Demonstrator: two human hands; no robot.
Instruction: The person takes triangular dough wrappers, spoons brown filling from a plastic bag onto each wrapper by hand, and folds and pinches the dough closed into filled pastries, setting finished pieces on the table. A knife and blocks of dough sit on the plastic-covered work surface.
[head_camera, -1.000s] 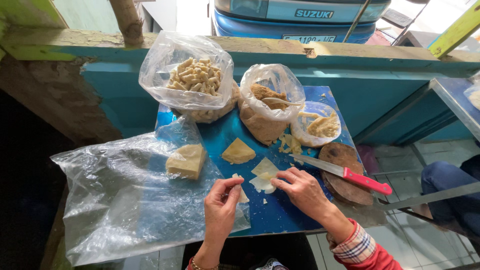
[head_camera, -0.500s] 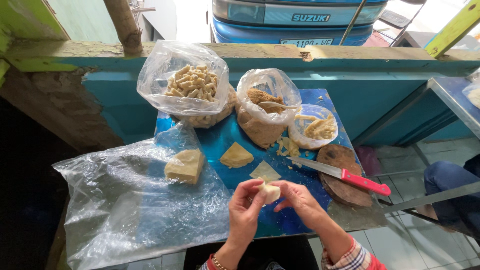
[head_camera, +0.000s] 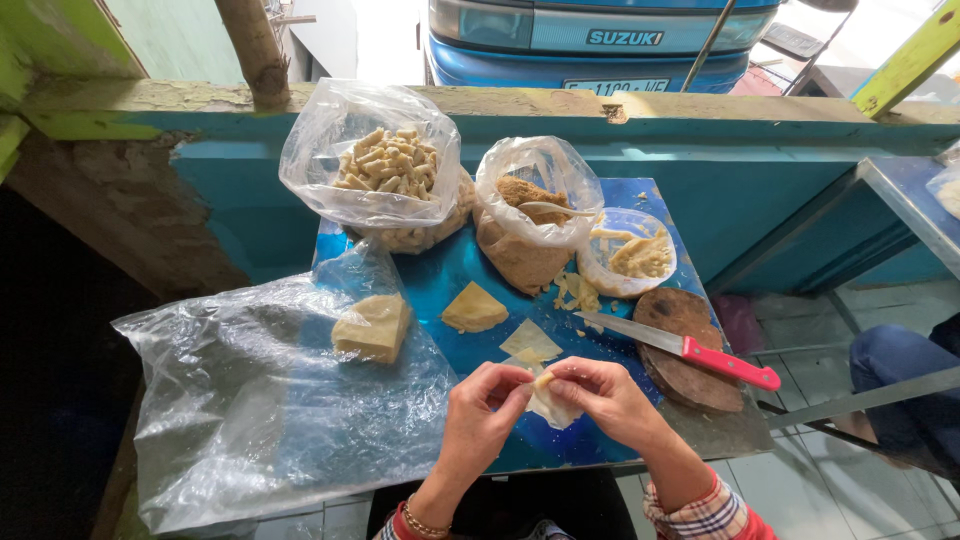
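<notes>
Hands (head_camera: 545, 400) now raised, perhaps pinching wrapper (head_camera: 552, 406), table edge (head_camera: 600, 462) near

My left hand (head_camera: 480, 415) and right hand (head_camera: 605, 395) pinch a thin, matt, pale dough sheet (head_camera: 550, 405). Beneath lies my glossy blue tabletop (head_camera: 460, 275), a crinkled clear plastic sheet (head_camera: 250, 400), and a shiny steel knife with a smooth red plastic handle (head_camera: 685, 350) on a rough round wooden board (head_camera: 680, 350).

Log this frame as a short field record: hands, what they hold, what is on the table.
left hand: pinches the wrapper with the right
right hand: folds the wrapper
wrapper: thin, pale, held above the table edge
table: blue
bags: rolls; brown filling
bowl: pale scraps
knife: red handle, on a round board
</notes>
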